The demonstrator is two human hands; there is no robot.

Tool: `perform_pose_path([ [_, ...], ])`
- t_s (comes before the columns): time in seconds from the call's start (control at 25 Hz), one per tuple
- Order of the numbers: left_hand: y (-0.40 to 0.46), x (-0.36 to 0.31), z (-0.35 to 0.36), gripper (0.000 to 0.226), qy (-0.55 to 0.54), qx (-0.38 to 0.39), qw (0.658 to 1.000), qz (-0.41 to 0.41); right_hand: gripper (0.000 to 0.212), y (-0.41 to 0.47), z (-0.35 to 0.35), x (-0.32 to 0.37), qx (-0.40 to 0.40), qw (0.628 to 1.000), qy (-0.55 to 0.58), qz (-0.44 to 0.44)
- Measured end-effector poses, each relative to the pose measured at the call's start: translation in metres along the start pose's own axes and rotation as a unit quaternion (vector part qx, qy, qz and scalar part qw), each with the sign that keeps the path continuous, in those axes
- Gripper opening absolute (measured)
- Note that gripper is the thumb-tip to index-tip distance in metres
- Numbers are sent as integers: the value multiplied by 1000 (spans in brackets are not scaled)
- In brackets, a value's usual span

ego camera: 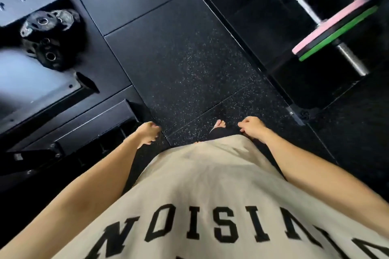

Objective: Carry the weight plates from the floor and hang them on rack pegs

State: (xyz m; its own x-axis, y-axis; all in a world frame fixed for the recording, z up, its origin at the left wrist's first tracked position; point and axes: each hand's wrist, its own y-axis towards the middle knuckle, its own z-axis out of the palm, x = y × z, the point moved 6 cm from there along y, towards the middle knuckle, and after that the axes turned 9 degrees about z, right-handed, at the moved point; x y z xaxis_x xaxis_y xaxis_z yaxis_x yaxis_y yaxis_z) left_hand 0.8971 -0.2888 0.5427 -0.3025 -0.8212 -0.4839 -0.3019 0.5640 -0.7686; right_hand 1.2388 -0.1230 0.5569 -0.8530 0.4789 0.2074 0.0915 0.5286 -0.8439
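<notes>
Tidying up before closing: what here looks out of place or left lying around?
A loose pile of small black weight plates lies on the floor at upper left beside the rack base, overlapping and tilted rather than hung up. Both the left hand and the right hand are empty. Nothing looks spilled or damaged.

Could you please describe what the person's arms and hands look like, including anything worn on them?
Both arms are bare along their whole visible length: no sleeves, no watch, bands or gloves on the left hand or right hand. No rings can be made out. The person wears a beige shirt with large black block letters across the chest.
</notes>
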Motion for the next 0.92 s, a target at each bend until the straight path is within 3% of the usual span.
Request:
perform_pose_path([
  [0.24, 86, -72, -58, 15, -51, 17, 996, -69, 13, 108, -59, 172, 26, 997, -67, -22],
  [0.44, 136, -110, -141, 25, -138, -113, 978, -111, 14, 160, -97, 340, 63, 980, -175, -67],
  [0.56, 169, -118, -180, 29, -155, -168, 964, -133, 15, 178, -94, 449, 82, 958, -253, -109],
  [0.76, 240, -113, -235, 29, -188, -118, 960, -170, 16, 211, -60, 603, 100, 916, -364, -136],
  [0.92, 278, -98, -352, 26, -233, -148, 944, -181, 15, 215, -20, 738, 90, 897, -402, -158],
])
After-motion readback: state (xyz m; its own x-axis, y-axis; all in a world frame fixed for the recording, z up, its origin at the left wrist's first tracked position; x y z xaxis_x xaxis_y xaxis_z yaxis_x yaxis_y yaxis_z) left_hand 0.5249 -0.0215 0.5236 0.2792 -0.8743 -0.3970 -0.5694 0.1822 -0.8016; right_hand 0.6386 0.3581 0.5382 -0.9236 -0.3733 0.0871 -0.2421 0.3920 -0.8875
